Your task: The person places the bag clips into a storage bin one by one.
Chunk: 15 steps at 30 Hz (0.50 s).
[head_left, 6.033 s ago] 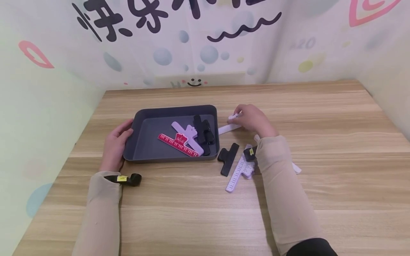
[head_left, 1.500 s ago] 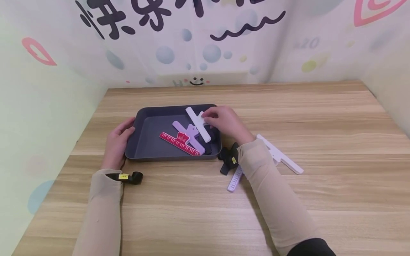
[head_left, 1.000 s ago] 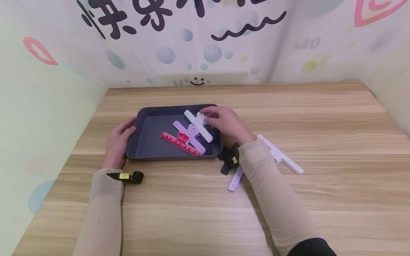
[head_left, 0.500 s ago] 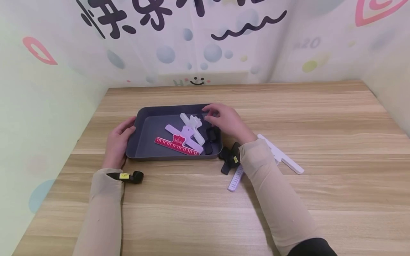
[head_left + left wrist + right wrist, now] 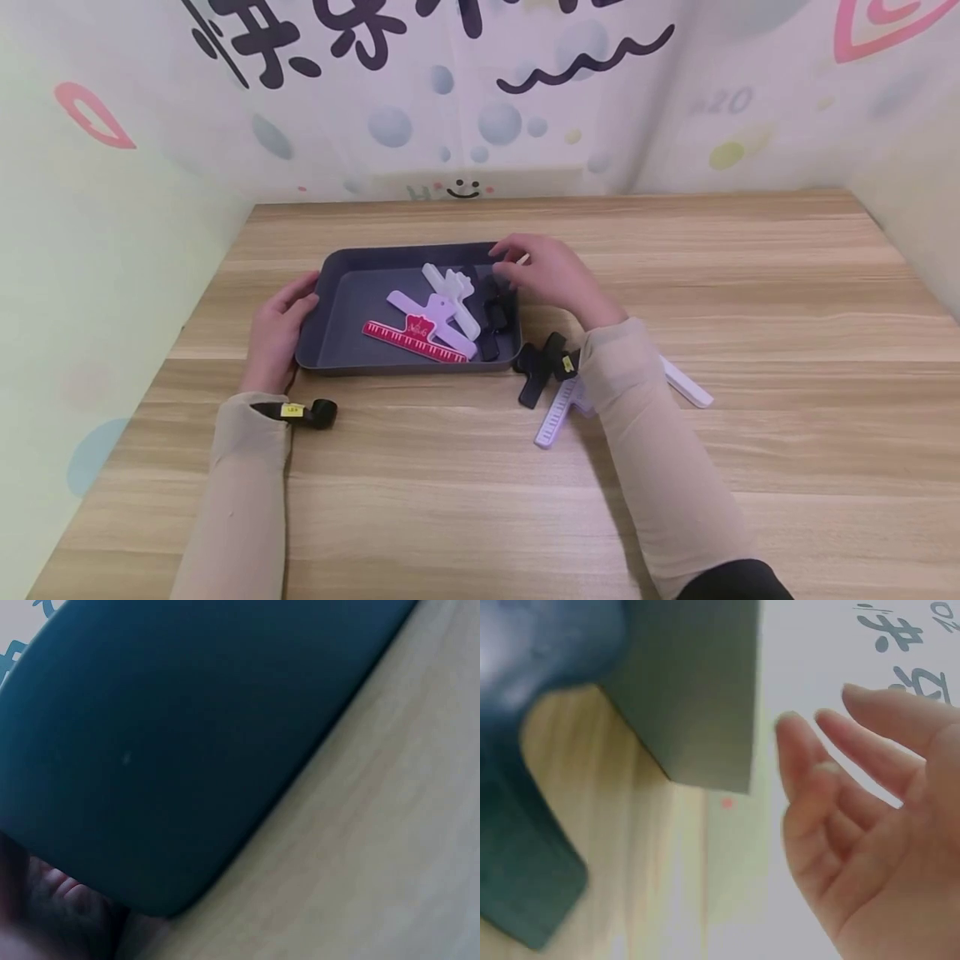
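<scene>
A person in pale sleeves (image 5: pixel 660 442) is sitting or standing over a wood-grain table (image 5: pixel 420 508), both hands working well apart at either end of a dark tray (image 5: pixel 341 312). The left hand (image 5: pixel 272 337) is gripping the tray's left side, its thumb resting near the rim; the left wrist view is showing little more of its fingers, which are lying in shadow. The right hand (image 5: pixel 551 271) is hovering at the tray's right edge, its thumb and fingers spreading apart and holding nothing.

Inside the tray, a white clip (image 5: pixel 453 287) is lying at a slant beside a purple clip (image 5: pixel 435 315), while a red clip (image 5: pixel 414 335) with piano-key markings is overlapping the purple one nearer the front. Black clips (image 5: pixel 495 312) are crowding the tray's right end, close below the right hand.

On the table just outside the tray's near right corner, another black clip (image 5: pixel 533 385) is lying partly hidden behind a wrist camera (image 5: pixel 567 364). Near it, a purple ruler-marked clip (image 5: pixel 553 419) is pointing toward the person, and a white bar (image 5: pixel 687 382) is showing from behind the right sleeve.
</scene>
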Each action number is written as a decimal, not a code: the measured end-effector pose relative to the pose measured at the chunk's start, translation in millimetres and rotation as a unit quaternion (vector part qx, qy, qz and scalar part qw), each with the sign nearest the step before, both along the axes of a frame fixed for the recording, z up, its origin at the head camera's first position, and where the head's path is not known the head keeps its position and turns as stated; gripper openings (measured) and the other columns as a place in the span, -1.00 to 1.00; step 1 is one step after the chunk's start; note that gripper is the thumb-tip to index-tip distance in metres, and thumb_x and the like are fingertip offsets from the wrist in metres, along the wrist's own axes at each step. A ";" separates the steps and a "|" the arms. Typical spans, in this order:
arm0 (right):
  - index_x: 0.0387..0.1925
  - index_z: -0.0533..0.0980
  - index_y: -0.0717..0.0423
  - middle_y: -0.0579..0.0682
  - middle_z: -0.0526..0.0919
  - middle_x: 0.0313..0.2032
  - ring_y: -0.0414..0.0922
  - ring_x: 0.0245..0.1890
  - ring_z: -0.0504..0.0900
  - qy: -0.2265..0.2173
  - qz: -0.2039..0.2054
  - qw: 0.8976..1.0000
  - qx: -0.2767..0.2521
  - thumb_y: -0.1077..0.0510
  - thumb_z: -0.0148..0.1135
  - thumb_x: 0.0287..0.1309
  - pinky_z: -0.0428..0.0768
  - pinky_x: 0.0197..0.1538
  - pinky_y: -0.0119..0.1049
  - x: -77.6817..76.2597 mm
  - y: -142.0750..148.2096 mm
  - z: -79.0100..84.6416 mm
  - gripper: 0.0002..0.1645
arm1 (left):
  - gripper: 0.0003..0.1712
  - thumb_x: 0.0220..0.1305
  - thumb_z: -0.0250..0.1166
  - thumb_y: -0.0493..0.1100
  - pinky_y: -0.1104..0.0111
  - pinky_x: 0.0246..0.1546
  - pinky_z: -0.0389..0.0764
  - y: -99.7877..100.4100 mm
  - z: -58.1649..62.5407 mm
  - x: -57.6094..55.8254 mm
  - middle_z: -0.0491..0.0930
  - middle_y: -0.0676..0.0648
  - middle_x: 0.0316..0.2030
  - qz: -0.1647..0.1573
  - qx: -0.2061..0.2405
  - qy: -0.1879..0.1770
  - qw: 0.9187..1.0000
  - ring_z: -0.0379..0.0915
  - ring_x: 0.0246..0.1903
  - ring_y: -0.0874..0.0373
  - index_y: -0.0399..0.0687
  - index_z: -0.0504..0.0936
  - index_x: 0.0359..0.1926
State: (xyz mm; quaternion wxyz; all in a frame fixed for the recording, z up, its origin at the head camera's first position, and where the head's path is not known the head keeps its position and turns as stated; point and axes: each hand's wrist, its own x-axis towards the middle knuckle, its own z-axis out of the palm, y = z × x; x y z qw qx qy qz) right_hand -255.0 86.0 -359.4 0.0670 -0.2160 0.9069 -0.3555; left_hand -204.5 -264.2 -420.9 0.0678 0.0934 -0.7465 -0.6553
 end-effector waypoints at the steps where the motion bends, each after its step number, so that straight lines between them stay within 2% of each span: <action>1: -0.03 0.47 0.05 -0.05 0.56 -0.30 -0.18 -0.42 0.56 -0.004 0.002 1.000 0.008 0.05 0.10 0.14 0.50 -0.35 -0.29 0.5 1.5 1.3 -0.65 | -0.56 0.22 0.15 -0.12 0.59 -0.13 0.34 0.2 0.0 0.0 0.38 -0.02 0.13 0.000 0.000 0.000 1.000 0.23 0.08 0.18 0.05 0.43 0.15; 6: -0.07 0.48 0.08 -0.01 0.56 -0.32 -0.14 -0.43 0.56 -0.022 0.009 0.999 0.041 0.04 0.09 0.16 0.51 -0.38 -0.28 4.1 5.7 7.2 -0.67 | -0.56 0.22 0.14 -0.12 0.57 -0.13 0.33 -0.8 0.8 0.3 0.38 -0.01 0.13 0.003 0.000 -0.001 1.000 0.23 0.08 0.18 0.05 0.43 0.15; 11: -0.19 0.51 0.07 -0.02 0.57 -0.40 -0.13 -0.45 0.53 -0.004 -0.008 0.996 0.093 0.02 0.06 0.17 0.45 -0.33 -0.26 8.8 5.8 12.5 -0.73 | -0.56 0.22 0.15 -0.13 0.52 -0.09 0.33 -0.6 -1.6 -0.5 0.39 -0.03 0.12 0.003 -0.014 0.009 1.000 0.26 0.06 0.17 0.04 0.44 0.15; 15: -0.20 0.54 0.10 -0.02 0.56 -0.45 -0.10 -0.43 0.48 0.008 -0.018 0.990 0.137 0.05 0.01 0.19 0.42 -0.29 -0.24 16.1 5.3 16.3 -0.73 | -0.57 0.23 0.13 -0.14 0.47 -0.05 0.30 -1.2 -2.6 -0.7 0.38 -0.04 0.13 0.003 -0.020 0.011 1.000 0.25 0.07 0.17 0.03 0.43 0.15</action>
